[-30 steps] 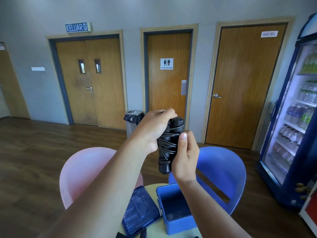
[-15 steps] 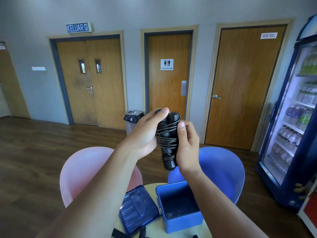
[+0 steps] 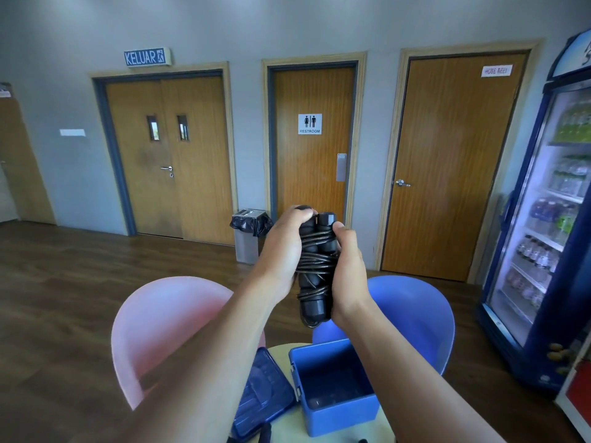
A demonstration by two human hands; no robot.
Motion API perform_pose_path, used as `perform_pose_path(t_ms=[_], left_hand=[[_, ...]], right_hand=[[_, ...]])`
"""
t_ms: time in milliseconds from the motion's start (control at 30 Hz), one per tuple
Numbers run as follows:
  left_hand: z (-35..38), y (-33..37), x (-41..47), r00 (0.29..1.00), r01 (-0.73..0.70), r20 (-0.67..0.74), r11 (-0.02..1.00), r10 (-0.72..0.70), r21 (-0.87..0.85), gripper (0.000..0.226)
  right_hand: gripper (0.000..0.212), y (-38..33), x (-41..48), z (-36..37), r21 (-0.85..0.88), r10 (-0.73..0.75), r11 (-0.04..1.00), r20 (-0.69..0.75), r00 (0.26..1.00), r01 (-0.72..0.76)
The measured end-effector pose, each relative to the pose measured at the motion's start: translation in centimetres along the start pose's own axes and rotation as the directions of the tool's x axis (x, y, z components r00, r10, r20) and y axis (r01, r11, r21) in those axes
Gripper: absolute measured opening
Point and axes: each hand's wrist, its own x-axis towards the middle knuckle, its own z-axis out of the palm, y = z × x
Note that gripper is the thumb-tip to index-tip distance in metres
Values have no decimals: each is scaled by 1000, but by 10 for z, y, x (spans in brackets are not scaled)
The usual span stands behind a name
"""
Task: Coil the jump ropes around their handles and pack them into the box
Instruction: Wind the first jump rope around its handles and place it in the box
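Note:
A black jump rope (image 3: 315, 266), its cord wound around two upright handles held side by side, is gripped in mid-air by both hands. My left hand (image 3: 283, 251) wraps its left side with the thumb near the top. My right hand (image 3: 348, 270) clasps its right side. Directly below, an open blue box (image 3: 335, 414) stands on a small pale table (image 3: 281, 350); its inside looks empty. The box's dark blue lid (image 3: 260, 398) lies flat to its left.
A pink chair (image 3: 166, 327) and a blue chair (image 3: 419, 318) stand behind the table. Beyond are wooden doors, a bin (image 3: 248, 235) with a black liner, and a drinks fridge (image 3: 553, 219) at the right. A dark item shows at the bottom edge.
The bundle has turned in my hands, so both handle ends now show at the top. My hands have shifted their grip slightly around it. The view has tilted a little downward.

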Motion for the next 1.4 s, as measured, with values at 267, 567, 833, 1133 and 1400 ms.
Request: perform_pose_path(t_ms=[267, 567, 833, 1133, 1400], left_hand=[[7, -6, -6, 957, -236, -116, 944, 267, 232, 38], [-7, -5, 7, 975, -179, -35, 862, 221, 475, 41], [-14, -7, 16, 960, -162, -151, 907, 236, 389, 34], [3, -30, 9, 969, -104, -159, 899, 187, 426, 18], [-4, -44, 10, 941, -199, -155, 864, 300, 463, 23]], right_hand=[[58, 6, -2, -4, 60, 68, 996, -42, 997, -66], [69, 10, -8, -6, -55, 55, 997, -4, 998, -55], [55, -3, -11, -21, -441, 45, 898, 72, 996, -8], [67, 12, -8, -12, -259, 108, 959, -37, 993, -114], [72, 8, 2, -15, -230, 116, 965, -43, 992, -123]])
